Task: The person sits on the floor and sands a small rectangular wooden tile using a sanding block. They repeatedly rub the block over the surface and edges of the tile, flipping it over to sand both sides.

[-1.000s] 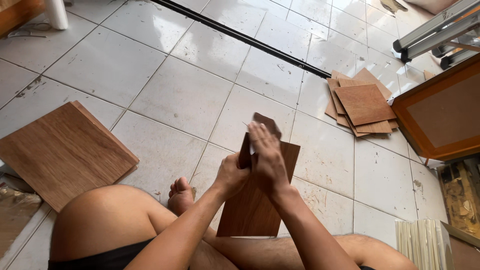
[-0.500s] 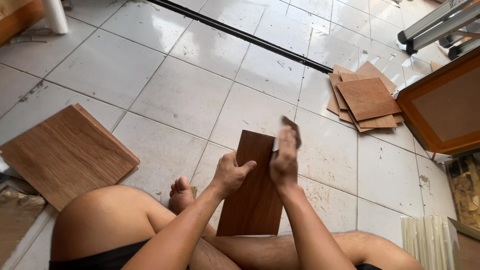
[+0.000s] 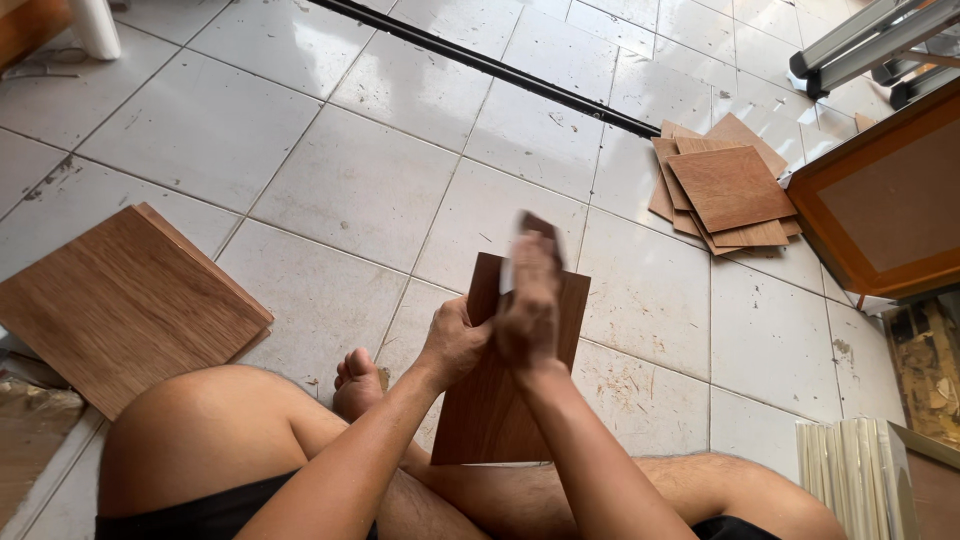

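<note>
On the tiled floor [image 3: 350, 180], between the seated person's bare legs, a dark brown wooden panel [image 3: 500, 400] stands tilted, its lower edge near the lap and its upper edge raised toward the camera. Left hand [image 3: 455, 345] grips the panel's left edge, fingers clenched around it. Right hand [image 3: 530, 300] lies over the panel's upper face near the top edge, blurred; it appears to press a small dark block [image 3: 540, 226] against the wood, though whether the fingers are closed on it cannot be told. One bare foot [image 3: 358, 380] rests on the floor just left of the panel. Well apart at left lies a larger wooden board [image 3: 120, 300], flat. Upper right, a stack of thin plywood squares [image 3: 730, 190] sits beside an orange-framed cabinet panel [image 3: 890, 200]. A black floor track [image 3: 490, 65] crosses the tiles at the top.
</note>
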